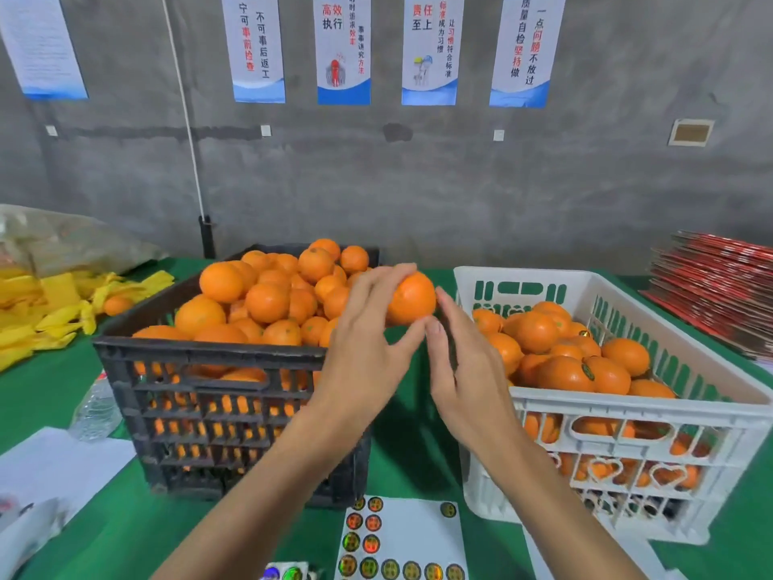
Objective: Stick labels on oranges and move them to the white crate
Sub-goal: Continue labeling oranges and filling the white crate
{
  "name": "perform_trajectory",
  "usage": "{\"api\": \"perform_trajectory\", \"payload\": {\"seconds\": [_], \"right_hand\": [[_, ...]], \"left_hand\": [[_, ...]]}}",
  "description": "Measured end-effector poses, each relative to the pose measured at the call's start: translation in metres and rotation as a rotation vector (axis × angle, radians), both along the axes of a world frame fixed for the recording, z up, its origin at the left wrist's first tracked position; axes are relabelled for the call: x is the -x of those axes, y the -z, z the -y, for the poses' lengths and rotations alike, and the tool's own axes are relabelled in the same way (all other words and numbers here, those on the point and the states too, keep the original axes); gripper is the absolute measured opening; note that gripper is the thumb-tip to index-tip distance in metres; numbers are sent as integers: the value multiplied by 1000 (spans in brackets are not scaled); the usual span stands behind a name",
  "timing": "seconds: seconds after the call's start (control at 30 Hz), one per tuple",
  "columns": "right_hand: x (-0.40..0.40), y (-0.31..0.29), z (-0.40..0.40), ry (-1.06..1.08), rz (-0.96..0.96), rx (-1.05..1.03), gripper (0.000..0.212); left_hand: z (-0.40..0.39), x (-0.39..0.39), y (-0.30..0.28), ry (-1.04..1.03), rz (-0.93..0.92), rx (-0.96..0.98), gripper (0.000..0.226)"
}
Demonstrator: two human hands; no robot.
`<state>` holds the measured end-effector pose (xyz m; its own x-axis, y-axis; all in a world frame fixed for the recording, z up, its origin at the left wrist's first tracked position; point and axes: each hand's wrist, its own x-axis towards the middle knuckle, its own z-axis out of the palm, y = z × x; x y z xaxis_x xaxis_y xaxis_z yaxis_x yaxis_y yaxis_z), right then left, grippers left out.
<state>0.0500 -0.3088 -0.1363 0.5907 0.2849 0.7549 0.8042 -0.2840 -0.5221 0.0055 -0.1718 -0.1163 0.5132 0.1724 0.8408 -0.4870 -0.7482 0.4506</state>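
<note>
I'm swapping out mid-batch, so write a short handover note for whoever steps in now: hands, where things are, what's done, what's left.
Left hand: grips one orange held up between the two crates.
Right hand: open, fingers straight, fingertips beside that orange; whether it carries a label cannot be told.
Black crate: heaped with oranges, on the left.
White crate: on the right, partly filled; some fruit there shows labels.
Label sheet: on the green table at the near edge, several stickers remain.
Left: finish this orange, place it in the white crate, continue through the black crate.
</note>
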Motion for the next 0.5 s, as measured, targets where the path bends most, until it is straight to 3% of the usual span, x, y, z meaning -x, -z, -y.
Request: {"api": "perform_trajectory", "payload": {"seconds": [0.1,0.2,0.37,0.5], "right_hand": [[13,31,8,42,18,-65,45],[22,78,22,62,-26,27,45],[23,139,39,30,-278,367,48],[21,171,52,135,-250,723,45]], "left_hand": [[18,15,46,9,-32,-46,60],[17,18,96,50,-205,-37,63],[15,16,172,124,-598,-6,57],[11,19,211,108,-779,-34,58]]}}
